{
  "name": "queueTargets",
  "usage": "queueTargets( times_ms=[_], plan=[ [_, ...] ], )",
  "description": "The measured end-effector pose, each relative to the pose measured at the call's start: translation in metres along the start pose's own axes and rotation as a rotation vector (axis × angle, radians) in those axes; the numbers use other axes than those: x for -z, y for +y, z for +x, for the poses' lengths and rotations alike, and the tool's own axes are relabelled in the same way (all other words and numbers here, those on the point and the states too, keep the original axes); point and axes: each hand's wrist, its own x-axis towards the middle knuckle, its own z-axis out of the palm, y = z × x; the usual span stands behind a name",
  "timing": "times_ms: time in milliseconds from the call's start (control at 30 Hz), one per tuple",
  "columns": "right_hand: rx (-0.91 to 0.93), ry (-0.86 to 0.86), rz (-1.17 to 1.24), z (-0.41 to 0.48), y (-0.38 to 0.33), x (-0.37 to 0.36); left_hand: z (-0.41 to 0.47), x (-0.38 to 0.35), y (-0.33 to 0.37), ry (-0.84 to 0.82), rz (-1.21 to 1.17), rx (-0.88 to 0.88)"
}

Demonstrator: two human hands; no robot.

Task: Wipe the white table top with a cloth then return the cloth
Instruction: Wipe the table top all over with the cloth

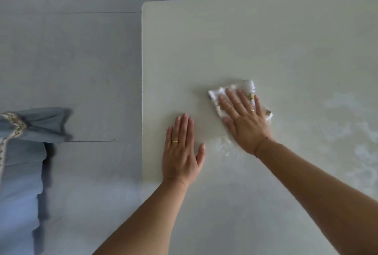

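The right hand [246, 120] pressed the cloth [248, 87] flat on the desk [266, 34], fingers [235, 99] spread; the left hand [182, 148] lay flat beside it, fingers together. The folded cloth could bunch, leaving streaks.

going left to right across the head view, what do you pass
blue garment → grey tiled floor → table left edge → left hand, flat on the table → right hand pressing the cloth

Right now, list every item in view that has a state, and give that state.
cloth: folded, flat on the table, pressed under the right hand.
right hand: open, palm down on the cloth.
left hand: open, flat on bare table.
table: pale smears on the right side.
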Motion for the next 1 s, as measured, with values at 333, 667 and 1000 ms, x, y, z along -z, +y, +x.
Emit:
queueTargets(
  times_ms=[333, 667, 1000],
  plan=[
    [0.073, -0.072, 0.067, -0.06, -0.058, -0.009, -0.007, 0.011, 0.001, -0.001, -0.019, -0.047],
    [-0.261, -0.054, 0.12, -0.094, -0.076, -0.022, -0.097, -0.013, 0.024, -0.055, -0.028, -0.092],
    [-0.508, 0.011, 0.18, -0.115, -0.055, -0.028, -0.095, -0.013, 0.025, -0.045, -0.001, -0.083]
  ],
)
